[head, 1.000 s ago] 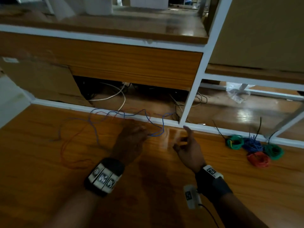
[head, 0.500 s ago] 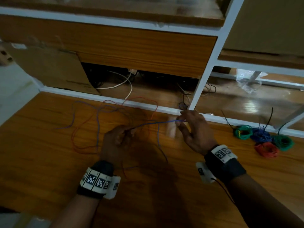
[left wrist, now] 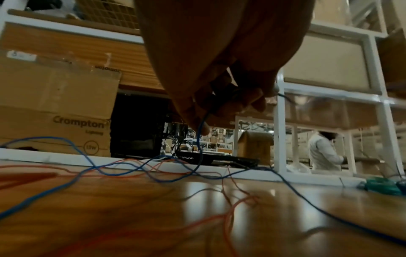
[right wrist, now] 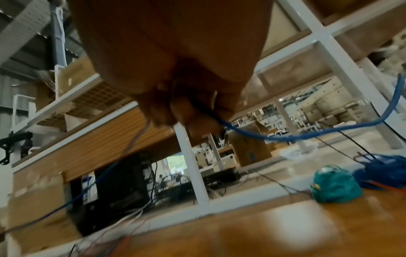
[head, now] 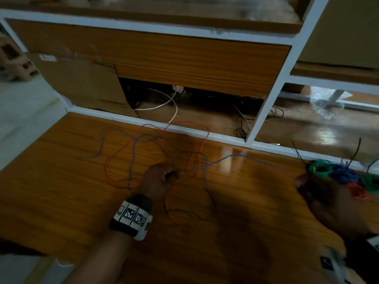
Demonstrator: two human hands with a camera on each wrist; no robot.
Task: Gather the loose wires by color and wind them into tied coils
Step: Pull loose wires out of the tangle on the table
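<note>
A loose blue wire [head: 235, 156] and a loose red wire [head: 188, 124] lie tangled on the wooden tabletop [head: 61, 201]. My left hand [head: 158, 179] grips the blue wire [left wrist: 201, 132] in curled fingers near the table's middle. My right hand [head: 320, 193], blurred at the right, pinches the same blue wire [right wrist: 241, 132] and holds it stretched above the table. Just beyond the right hand lie tied coils: a green coil [head: 317, 168], a blue coil [head: 344, 175], a red coil [head: 357, 191] and another green coil [head: 371, 182].
A white-framed shelf unit [head: 266, 111] with a wooden panel [head: 164, 60] stands behind the table. A cardboard box [head: 82, 87] leans at the left, with white and black cables [head: 164, 105] in the dark gap beside it. A person in white [left wrist: 323, 153] stands far behind.
My right hand has swung right, from by the shelf post to beside the tied coils, drawing the blue wire out. The left hand keeps its grip near the middle.
</note>
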